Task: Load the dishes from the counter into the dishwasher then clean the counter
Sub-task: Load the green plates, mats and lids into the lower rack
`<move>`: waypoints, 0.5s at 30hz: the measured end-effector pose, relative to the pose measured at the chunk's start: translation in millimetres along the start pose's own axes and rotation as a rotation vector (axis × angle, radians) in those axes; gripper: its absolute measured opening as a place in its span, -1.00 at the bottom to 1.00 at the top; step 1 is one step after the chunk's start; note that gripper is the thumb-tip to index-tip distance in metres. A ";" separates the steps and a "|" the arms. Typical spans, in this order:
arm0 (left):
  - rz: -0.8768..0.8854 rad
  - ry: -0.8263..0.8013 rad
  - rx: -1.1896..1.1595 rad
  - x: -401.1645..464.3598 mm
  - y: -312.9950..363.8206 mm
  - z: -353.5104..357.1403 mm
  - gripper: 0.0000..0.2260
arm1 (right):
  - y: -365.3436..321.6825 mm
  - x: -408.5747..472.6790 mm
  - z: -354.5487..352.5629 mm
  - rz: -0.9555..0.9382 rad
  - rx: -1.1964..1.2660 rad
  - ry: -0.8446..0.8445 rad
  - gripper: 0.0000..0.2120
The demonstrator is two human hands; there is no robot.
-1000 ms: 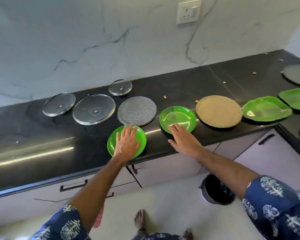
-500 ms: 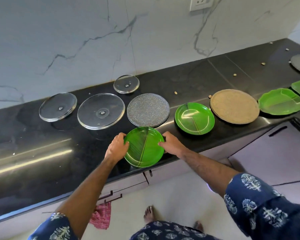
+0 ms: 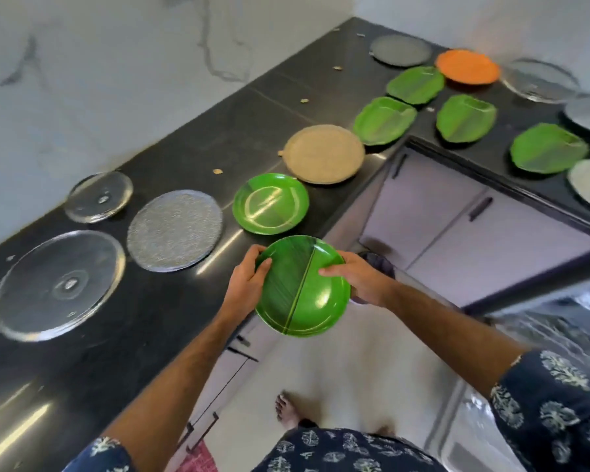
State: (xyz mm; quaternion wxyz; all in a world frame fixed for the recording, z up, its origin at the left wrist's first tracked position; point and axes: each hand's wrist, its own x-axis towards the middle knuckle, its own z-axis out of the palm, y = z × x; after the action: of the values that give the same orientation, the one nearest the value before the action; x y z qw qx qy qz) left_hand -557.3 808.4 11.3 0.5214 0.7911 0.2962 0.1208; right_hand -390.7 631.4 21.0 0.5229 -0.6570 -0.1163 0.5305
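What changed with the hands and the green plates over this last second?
Both hands, left hand and right hand, took hold of the near green plate and lifted it off the counter, toward the person. The second round green plate and the lids stayed put.

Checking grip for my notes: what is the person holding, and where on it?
A round green plate, gripped at opposite rims: left hand on its left edge, right hand on its right edge.

glossy green plate [image 3: 304, 294], polished black counter [image 3: 218, 137], clear glass lid [image 3: 58, 284].
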 end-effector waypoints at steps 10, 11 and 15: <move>0.341 -0.680 0.281 -41.6 96.8 248.3 -0.79 | 139.0 -221.1 -158.3 0.067 0.315 0.424 -0.79; 0.347 -0.726 0.289 -56.4 103.9 278.7 -0.81 | 157.8 -245.6 -168.2 0.072 0.318 0.476 -0.77; 0.407 -0.907 0.368 -118.4 122.6 385.7 -0.73 | 231.8 -326.6 -196.7 0.103 0.316 0.662 -0.72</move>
State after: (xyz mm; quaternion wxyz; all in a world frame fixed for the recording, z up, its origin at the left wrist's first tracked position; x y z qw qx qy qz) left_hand -416.7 413.0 -29.6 0.4159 0.8837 -0.1022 -0.1887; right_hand -456.7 190.7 -0.5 0.5997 -0.7093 0.1755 0.3263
